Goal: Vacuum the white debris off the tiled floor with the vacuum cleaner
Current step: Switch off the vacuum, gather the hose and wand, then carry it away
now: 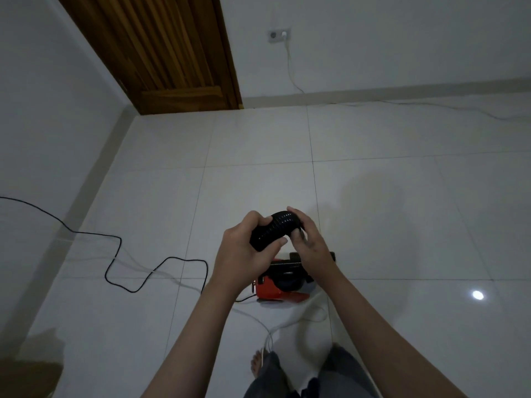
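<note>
Both hands are up on the black ribbed hose (273, 229): left hand (244, 248) has its fingers wrapped around it, right hand (309, 242) pinches the other end. The red vacuum cleaner (275, 288) sits on the tiled floor (388, 225) right below, black cord (120, 254) snaking off left.

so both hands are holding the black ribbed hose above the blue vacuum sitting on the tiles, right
Not quite: the vacuum is red-orange, not blue. The head view shows it on the tiled floor beneath the hands. The rest holds: the left hand and right hand both grip the black ribbed hose above it.
</note>
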{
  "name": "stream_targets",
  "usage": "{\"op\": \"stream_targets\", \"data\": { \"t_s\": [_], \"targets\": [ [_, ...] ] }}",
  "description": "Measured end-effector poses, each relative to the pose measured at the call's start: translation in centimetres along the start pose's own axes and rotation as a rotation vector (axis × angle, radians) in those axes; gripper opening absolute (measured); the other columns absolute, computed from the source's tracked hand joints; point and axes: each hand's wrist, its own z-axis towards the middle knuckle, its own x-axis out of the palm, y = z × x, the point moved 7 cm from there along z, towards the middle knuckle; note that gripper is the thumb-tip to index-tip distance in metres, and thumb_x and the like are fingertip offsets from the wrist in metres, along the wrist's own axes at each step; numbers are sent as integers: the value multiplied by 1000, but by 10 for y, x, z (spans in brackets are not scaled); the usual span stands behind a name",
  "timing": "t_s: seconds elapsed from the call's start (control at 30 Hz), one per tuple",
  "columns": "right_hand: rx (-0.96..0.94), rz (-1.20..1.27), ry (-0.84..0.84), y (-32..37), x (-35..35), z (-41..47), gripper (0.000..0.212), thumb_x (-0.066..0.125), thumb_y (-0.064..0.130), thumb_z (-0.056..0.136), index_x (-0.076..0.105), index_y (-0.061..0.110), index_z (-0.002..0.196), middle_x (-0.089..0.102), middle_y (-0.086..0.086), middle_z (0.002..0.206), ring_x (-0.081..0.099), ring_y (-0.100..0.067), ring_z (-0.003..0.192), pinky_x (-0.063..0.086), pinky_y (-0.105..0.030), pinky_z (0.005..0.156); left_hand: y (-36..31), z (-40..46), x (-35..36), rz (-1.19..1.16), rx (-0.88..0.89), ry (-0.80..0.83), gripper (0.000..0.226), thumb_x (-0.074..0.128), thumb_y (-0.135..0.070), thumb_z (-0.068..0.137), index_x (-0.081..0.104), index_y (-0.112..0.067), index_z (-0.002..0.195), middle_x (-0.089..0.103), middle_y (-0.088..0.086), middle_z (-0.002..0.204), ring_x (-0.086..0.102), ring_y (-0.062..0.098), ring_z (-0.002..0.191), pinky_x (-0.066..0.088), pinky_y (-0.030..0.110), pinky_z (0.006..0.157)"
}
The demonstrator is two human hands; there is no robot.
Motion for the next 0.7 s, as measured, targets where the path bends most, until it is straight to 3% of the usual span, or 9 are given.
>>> {"op": "stream_targets", "data": {
  "t_s": [0.13, 0.27, 0.37, 0.53, 0.7],
  "targets": [
    [18, 188, -11, 10, 4, 14, 34, 42, 9, 104, 50, 27, 131, 57, 8, 129, 53, -2, 122, 42, -17, 99, 3, 18, -7, -58, -37, 48, 32, 81, -25, 74, 54, -19, 90, 69, -4, 88, 62, 7, 75, 51, 19, 65],
    [29, 256, -65, 8, 5, 32, 34, 45, 22, 99, 52, 25, 132, 57, -3, 131, 53, -17, 126, 43, -30, 106, 7, 36, -13, -94, -12, 218, 34, 77, -19, 78, 54, -23, 103, 66, -4, 94, 62, 11, 77, 51, 21, 69],
    [11, 275, -96, 11, 5, 46, 33, 45, 24, 98, 53, 22, 130, 58, -6, 130, 54, -18, 124, 45, -28, 102, 8, 47, -17, -72, 47, 334, 43, 72, -14, 82, 49, -25, 117, 65, -3, 106, 63, 12, 83, 51, 22, 75],
    [-24, 273, -140, 23, 4, 73, 24, 43, 17, 103, 55, 19, 124, 61, -6, 124, 59, -11, 117, 47, -20, 94, 4, 73, -26, -64, 134, 317, 46, 70, -12, 84, 48, -21, 123, 62, -13, 102, 60, 0, 81, 44, 9, 73],
    [-13, 344, -176, 32, -1, 97, 32, 34, 9, 105, 47, -2, 132, 63, -4, 116, 63, 0, 105, 49, -17, 90, -3, 102, -24, -50, 184, 312, 45, 68, -14, 85, 47, -18, 125, 60, -12, 109, 61, 1, 89, 46, 9, 76]
  ]
}}
